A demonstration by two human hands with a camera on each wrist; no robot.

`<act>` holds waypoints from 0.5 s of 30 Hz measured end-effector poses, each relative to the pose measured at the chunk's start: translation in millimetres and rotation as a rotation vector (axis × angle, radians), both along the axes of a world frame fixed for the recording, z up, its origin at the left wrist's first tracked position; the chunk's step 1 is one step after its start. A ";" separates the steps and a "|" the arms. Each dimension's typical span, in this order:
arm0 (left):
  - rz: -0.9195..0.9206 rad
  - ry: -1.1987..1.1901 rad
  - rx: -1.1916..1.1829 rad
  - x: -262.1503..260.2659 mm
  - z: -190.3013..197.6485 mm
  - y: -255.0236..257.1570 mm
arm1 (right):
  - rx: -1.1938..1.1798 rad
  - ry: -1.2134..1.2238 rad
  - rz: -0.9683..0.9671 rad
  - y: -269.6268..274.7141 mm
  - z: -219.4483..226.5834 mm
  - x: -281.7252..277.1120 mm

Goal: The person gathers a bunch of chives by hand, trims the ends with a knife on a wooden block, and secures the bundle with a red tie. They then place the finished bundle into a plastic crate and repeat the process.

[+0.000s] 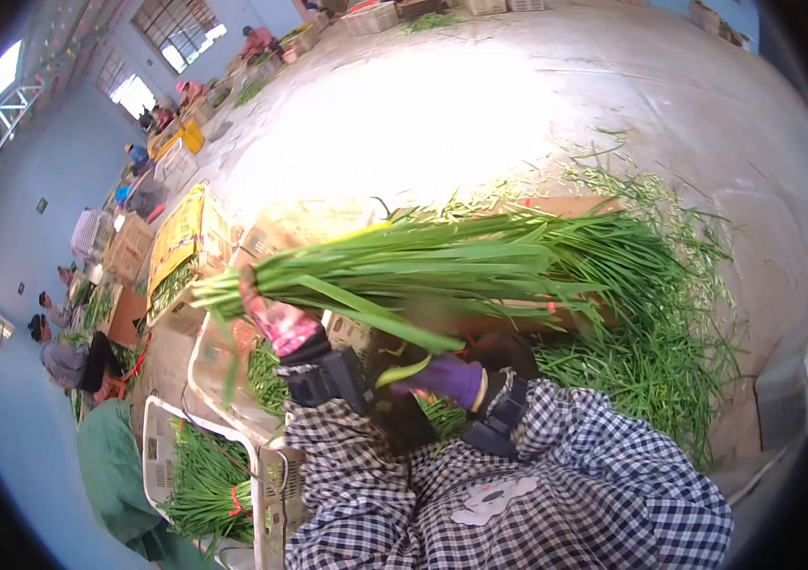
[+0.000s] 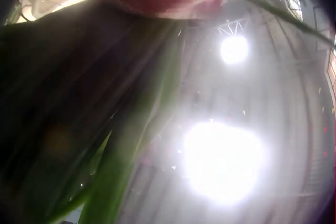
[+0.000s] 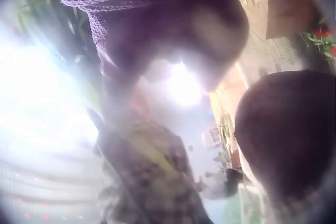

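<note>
My left hand (image 1: 282, 323), in a pink and white glove, grips a big bunch of garlic chives (image 1: 423, 261) near its pale stem ends. The leaves stretch to the right across the head view and fill the left wrist view as dark blades (image 2: 131, 145). My right hand (image 1: 447, 378), in a purple glove, is lower, close before the body. It pinches a loose yellowish leaf (image 1: 404, 371), blurred in the right wrist view beneath the purple fingers (image 3: 116, 90). Loose chives (image 1: 632, 380) lie heaped on the right, under and beyond the bunch's tips.
A white-rimmed crate (image 1: 149, 446) at lower left holds chives tied with a red band (image 1: 235, 499). Another crate (image 1: 197, 366) stands just beyond it. Leaf scraps (image 1: 699, 247) litter the floor at right. Seated people (image 1: 71, 356) and more crates (image 1: 128, 245) line the left wall.
</note>
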State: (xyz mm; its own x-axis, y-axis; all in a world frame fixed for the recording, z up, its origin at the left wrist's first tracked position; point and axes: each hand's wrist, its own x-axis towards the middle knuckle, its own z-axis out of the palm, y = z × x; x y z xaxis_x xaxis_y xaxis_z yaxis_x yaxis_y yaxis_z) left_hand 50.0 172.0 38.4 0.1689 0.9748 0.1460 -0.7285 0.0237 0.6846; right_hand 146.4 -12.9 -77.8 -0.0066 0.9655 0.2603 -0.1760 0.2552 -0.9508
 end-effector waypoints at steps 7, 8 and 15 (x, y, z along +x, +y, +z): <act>-0.337 -0.297 -0.399 6.5 -78.7 -19.8 | 0.112 0.079 -0.433 -55.6 3.9 66.9; -0.403 -0.346 -0.456 11.3 -90.7 -19.1 | 0.044 0.179 -0.480 -58.5 8.0 68.1; -0.219 -0.127 -0.687 69.3 -165.7 -23.0 | 0.263 0.281 -0.767 24.3 80.7 83.4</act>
